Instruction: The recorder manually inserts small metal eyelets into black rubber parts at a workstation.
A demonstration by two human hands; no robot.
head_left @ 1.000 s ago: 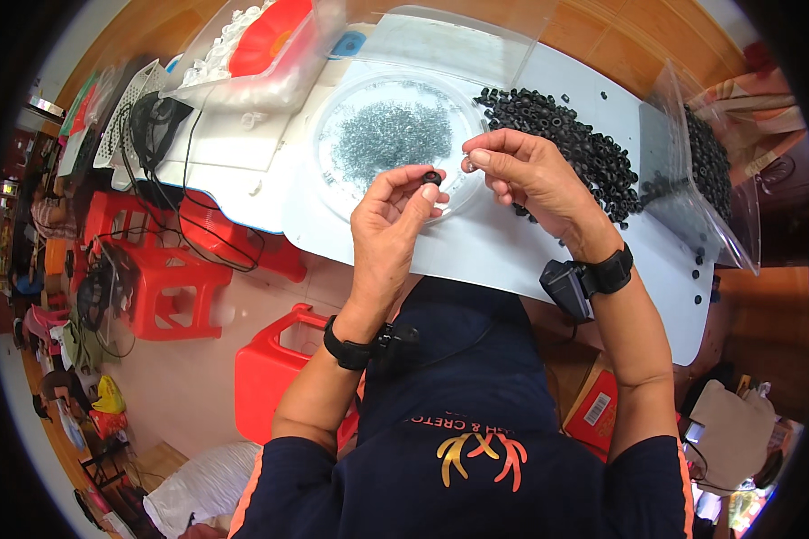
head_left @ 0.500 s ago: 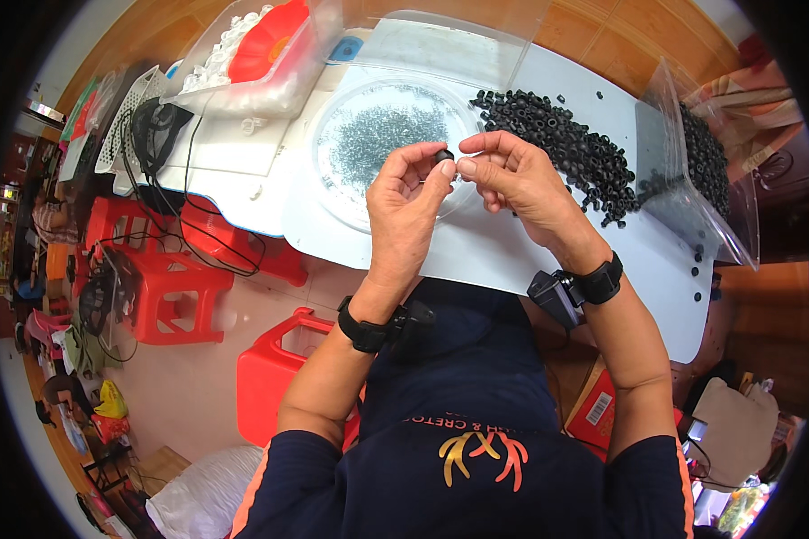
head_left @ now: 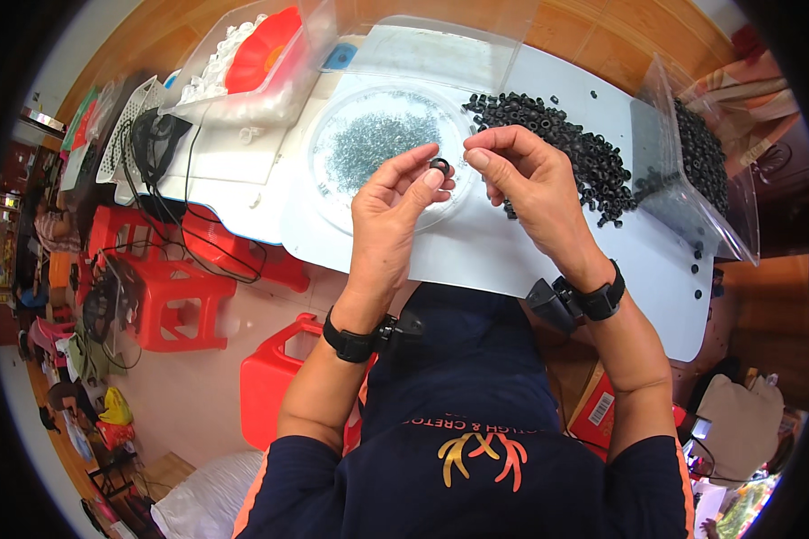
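Note:
My left hand (head_left: 385,208) pinches a small black cap (head_left: 440,165) between thumb and fingers, and its round opening shows. A short distance to the right, my right hand (head_left: 535,193) has thumb and index tip close together. Whatever they hold, if anything, is too small to make out. Below and beyond my left hand lies a round clear tray (head_left: 319,184) with many tiny shiny grey pieces (head_left: 377,135) spread in it. Right of the tray, a heap of black caps (head_left: 557,135) covers part of the white tabletop (head_left: 485,256).
A clear bin (head_left: 283,103) at the back left holds white parts and a red bowl (head_left: 262,54). On the right, a tilted clear box (head_left: 692,193) contains more black caps. Red stools (head_left: 175,305) stand left of the table, with black cables (head_left: 189,180) hanging nearby.
My hands have moved apart. The left has drawn slightly left and down, turning the black cap so its opening shows; the right has shifted slightly right.

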